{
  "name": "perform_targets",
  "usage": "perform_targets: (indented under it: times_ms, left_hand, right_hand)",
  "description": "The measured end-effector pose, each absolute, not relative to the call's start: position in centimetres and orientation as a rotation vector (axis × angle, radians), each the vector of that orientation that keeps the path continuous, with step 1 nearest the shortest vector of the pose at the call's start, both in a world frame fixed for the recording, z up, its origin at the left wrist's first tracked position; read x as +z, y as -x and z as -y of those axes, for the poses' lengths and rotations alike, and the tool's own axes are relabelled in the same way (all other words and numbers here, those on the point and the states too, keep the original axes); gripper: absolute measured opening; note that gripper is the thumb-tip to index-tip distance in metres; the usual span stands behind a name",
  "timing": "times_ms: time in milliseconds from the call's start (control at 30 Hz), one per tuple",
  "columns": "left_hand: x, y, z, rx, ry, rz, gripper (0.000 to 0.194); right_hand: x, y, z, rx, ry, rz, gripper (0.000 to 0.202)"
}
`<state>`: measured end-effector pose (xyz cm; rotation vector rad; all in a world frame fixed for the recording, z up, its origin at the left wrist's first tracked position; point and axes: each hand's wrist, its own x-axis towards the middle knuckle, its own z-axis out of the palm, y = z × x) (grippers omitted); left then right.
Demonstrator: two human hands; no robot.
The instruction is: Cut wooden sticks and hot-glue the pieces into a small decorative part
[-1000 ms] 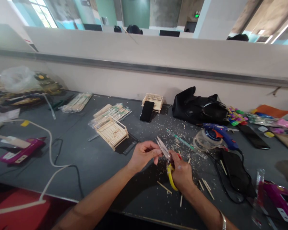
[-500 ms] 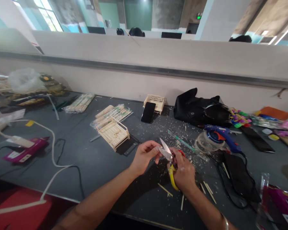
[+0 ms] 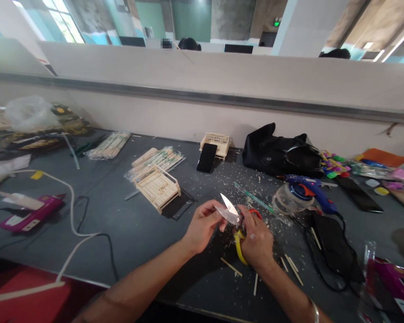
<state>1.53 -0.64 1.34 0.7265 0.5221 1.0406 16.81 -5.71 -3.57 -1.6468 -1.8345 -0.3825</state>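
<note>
My right hand (image 3: 257, 240) is wrapped round the handles of a pair of scissors (image 3: 231, 209), whose grips are yellow and red. The blades stand apart and point up and to the left. My left hand (image 3: 204, 224) is closed in a pinch right beside the lower blade. Whatever lies between its fingertips is too small or hidden to make out. Beyond my left hand, on the dark table (image 3: 121, 237), sits a small slatted bamboo-stick model (image 3: 157, 187) with a raised frame at its edges. Short cut sticks (image 3: 231, 266) and pale chips lie under and around my hands.
Bundled sticks (image 3: 164, 158) in plastic wrap lie at the back left. A phone (image 3: 207, 158) leans on a second stick model (image 3: 222, 143). On the right are a black bag (image 3: 276, 152), a blue glue gun (image 3: 313, 190) and a tape roll (image 3: 291, 199). A white cable (image 3: 72, 202) crosses the left side.
The scissors' blades and my right hand have shifted slightly, and the left hand has moved a little down and left. The view has drifted slightly. Both hands keep their grips.
</note>
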Motion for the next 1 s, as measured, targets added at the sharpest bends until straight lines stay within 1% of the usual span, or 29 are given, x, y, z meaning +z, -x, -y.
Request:
perform_targets:
  times_ms: [100,267,400,600,1000]
  left_hand:
    - [1.26,-1.65,0.76,1.03,-0.69,-0.532,0.035]
    - [1.21,-1.75,0.93,1.04,-0.68,-0.543,0.037]
    - [1.16,-1.79,1.04,1.039,-0.686,-0.531,0.034]
    - [1.33,-1.83,1.12,1.04,-0.682,-0.539,0.033]
    - [1.57,-1.68,0.98,1.032,-0.635,-0.534,0.031]
  right_hand:
    - [-3.75,-16.88,5.7,-0.358,1.667,1.837,0.051]
    - [-3.79,-16.89,5.7,-0.403,1.691,1.846,0.05]
    - [-3.56,-16.83,5.72,-0.466,1.674,1.849,0.05]
    - [-3.32,-16.86,5.81,-0.477,1.711,1.853,0.06]
    - [-3.02,-16.84,5.88,-0.527,1.612,1.857,0.07]
